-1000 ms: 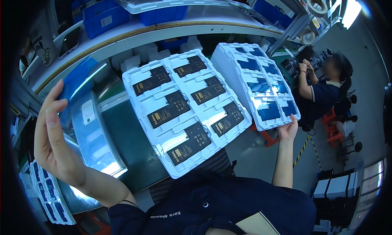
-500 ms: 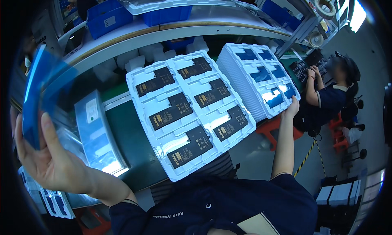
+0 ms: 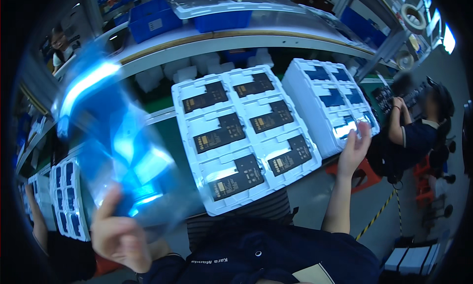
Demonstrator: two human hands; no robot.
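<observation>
At the lower left my left hand [image 3: 120, 234] is closed on blue plastic film [image 3: 111, 116], a glossy see-through sheet blurred by motion. Clear, crinkled plastic hangs with it, and I cannot tell where one ends and the other begins. In front of me lies a white plastic tray [image 3: 240, 141] holding several flat black L-shaped batteries [image 3: 221, 131] with gold print. My right hand [image 3: 354, 151], fingers apart and holding nothing, is at the near corner of a tall stack of white trays [image 3: 308, 109]. Blue film-covered pieces [image 3: 331, 97] sit in the top tray.
A shelf [image 3: 197, 43] with blue bins [image 3: 153, 20] runs behind the trays. At the right a co-worker [image 3: 419, 126] sits at the bench. More filled trays [image 3: 69, 200] and another person's arm [image 3: 37, 215] are at the far left. Red stools [image 3: 362, 175] stand below the bench.
My left hand has come down and inward with the blue film, which now sweeps over the bench at left. My right hand has come off the stack's edge. The whole view has shifted slightly.
</observation>
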